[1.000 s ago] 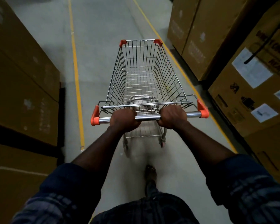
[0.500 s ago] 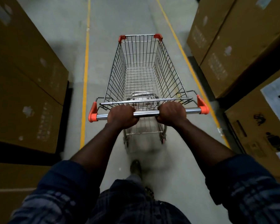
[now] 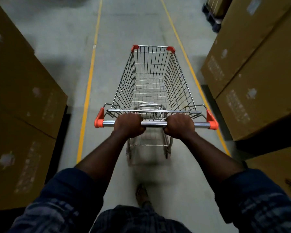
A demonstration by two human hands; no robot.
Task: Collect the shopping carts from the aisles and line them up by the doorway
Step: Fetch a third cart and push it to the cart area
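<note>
A grey concrete floor (image 3: 128,22) runs off into the distance, marked by a left yellow line (image 3: 89,81) and a right yellow line (image 3: 180,42), with stacked cardboard boxes (image 3: 23,101) close on the left and more boxes (image 3: 259,84) on the right. The wire shopping cart (image 3: 124,84) stands in the aisle between the lines, nearer the right one, pointing away. At its near end the left hand (image 3: 129,126) and right hand (image 3: 179,126) each wrap their fingers tightly round the metal handle bar (image 3: 154,123), a short bare stretch between them, and one shoe (image 3: 141,193) shows on the floor below.
</note>
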